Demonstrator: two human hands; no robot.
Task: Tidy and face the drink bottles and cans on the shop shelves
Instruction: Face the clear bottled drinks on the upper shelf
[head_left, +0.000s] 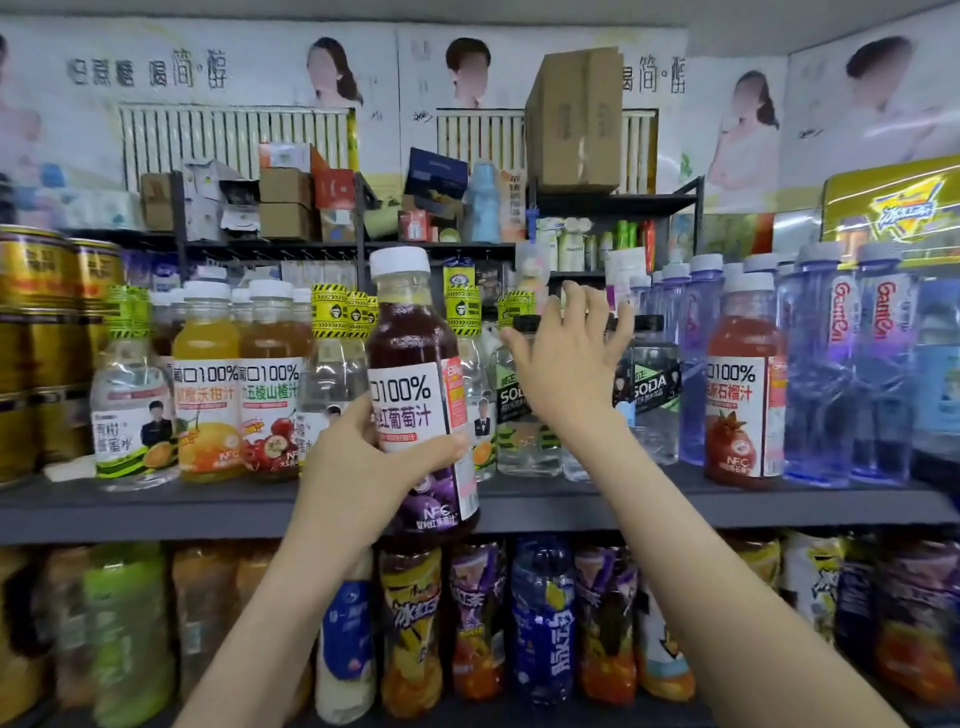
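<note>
The left hand (363, 447) is wrapped round the lower body of the grape juice bottle (415, 395), thumb across the front label, holding it upright in front of the shelf (208, 506) edge, label toward the camera and base dropped below the shelf lip. Its long axis runs near vertical, cap (400, 262) tipped slightly left. The right hand (566, 358) is the nearer one to the row: fingers spread and empty, it reaches into the soda bottles (647, 395) just right of the held bottle. The matching juices stand on both sides, 2 at the left (239, 395) and a pomegranate one (743, 400) well to the right. The bottle probably needs lifting up and back, once the right grip has cleared a slot.
</note>
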